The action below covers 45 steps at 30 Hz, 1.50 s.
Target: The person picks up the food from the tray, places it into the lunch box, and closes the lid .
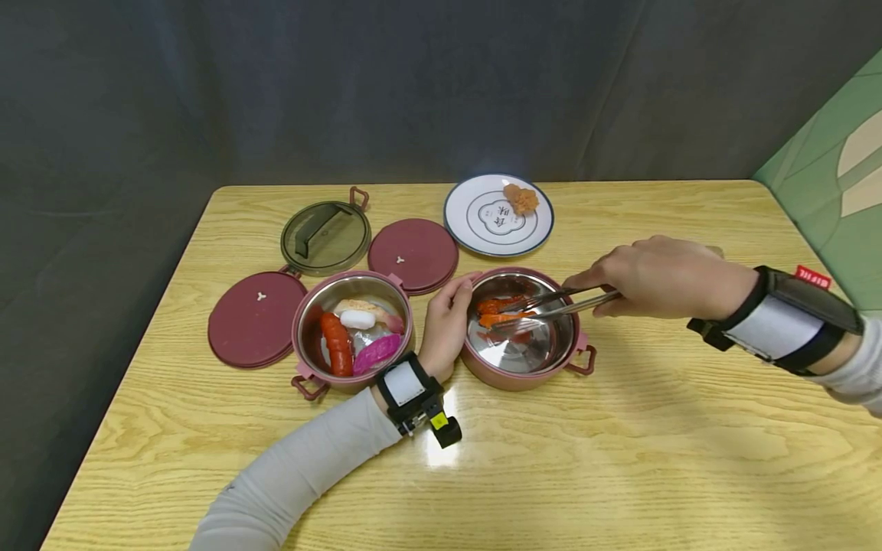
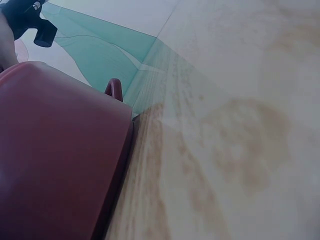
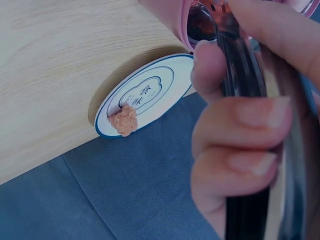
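Observation:
My right hand (image 1: 661, 277) grips metal tongs (image 1: 586, 304), also seen close up as tongs (image 3: 245, 75) in the right wrist view. The tong tips reach into the right pink pot (image 1: 524, 376), at an orange-red food piece (image 1: 506, 319); whether they pinch it I cannot tell. Against this pot's left side rests my left hand (image 1: 446, 321), its fingers extended along the wall. In the left wrist view the pot (image 2: 60, 150) fills the left side. Left of that hand, another pink pot (image 1: 298, 348) holds a sausage (image 1: 337, 344), a magenta piece (image 1: 376, 353), a white piece (image 1: 357, 319) and a shrimp-like piece (image 1: 386, 314).
A white plate (image 1: 468, 218) with a fried brown piece (image 1: 521, 199) stands at the back. Two maroon lids (image 1: 251, 321) and a see-through lid (image 1: 344, 245) lie around the left pot. Dark cloth (image 1: 441, 92) hangs behind the wooden table (image 1: 620, 459).

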Available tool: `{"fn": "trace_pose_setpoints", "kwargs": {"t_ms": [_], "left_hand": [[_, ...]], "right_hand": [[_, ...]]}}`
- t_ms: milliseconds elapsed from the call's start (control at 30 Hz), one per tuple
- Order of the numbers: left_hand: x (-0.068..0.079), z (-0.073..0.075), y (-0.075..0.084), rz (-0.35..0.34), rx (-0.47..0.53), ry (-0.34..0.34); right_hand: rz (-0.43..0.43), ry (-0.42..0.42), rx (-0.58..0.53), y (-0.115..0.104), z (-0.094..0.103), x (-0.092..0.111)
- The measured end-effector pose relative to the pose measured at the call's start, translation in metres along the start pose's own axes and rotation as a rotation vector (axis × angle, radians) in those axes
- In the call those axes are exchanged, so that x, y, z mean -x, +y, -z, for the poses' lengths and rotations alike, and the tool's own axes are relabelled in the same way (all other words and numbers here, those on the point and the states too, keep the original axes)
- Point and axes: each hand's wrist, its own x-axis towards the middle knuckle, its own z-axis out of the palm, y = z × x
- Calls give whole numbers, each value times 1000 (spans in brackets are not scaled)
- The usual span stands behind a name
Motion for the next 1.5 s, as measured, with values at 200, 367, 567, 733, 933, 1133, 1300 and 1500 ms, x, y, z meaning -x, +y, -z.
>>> {"fn": "trace_pose_setpoints", "kwargs": {"t_ms": [200,367,567,733,933,1133,1300,1500], "left_hand": [[-1,0,-1,4,1,-3],[-1,1,-1,-9,-3,-8],[0,0,1,-2,-2,-12],[-1,0,0,-8,-11,-8],[0,0,0,-4,-17,0],[0,0,2,-15,-18,4],[0,0,2,-22,-16,4],[0,-1,2,-15,-7,4]], "right_hand": [[13,-8,18,-1,-2,1],[15,-12,54,-4,-4,-1],[31,59,197,-14,-5,2],[71,154,371,-29,-7,5],[84,178,448,-42,-9,8],[72,204,484,-46,-10,8],[70,198,495,-46,-11,6],[54,153,472,-40,-12,5]]}}
